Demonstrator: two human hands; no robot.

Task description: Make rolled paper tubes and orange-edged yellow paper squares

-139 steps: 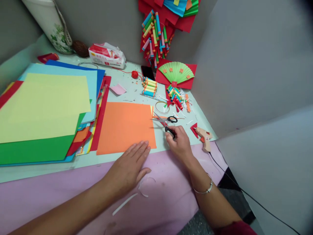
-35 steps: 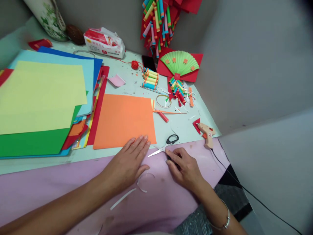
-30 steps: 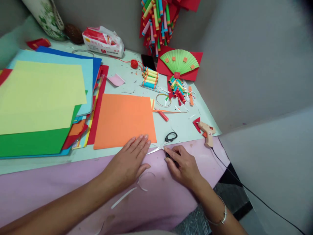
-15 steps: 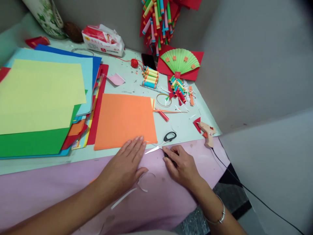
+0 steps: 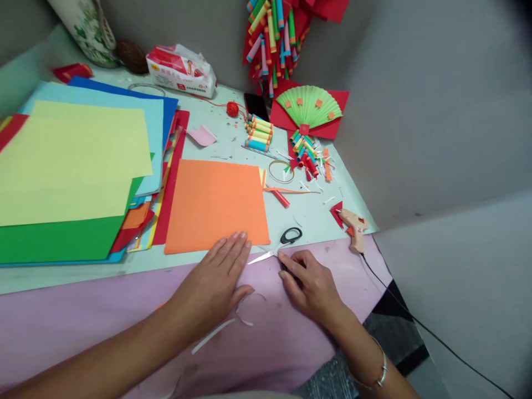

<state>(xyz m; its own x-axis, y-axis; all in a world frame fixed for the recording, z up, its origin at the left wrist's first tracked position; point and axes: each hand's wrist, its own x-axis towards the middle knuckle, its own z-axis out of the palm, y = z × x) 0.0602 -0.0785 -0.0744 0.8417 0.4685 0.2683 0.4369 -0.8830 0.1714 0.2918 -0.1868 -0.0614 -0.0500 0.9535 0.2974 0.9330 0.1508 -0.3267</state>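
The right hand [image 5: 310,282] covers one handle of the scissors [image 5: 277,247], and the paper stack [image 5: 62,177] runs off the left edge.

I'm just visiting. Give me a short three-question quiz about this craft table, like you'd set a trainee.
1. True or false: the left hand lies flat with its fingertips on the orange sheet.
2. Which tool does the right hand touch: A) glue gun, B) scissors, C) tape ring?
3. What colour is the folded paper fan by the wall?

Key: 1 true; 2 B; 3 green.
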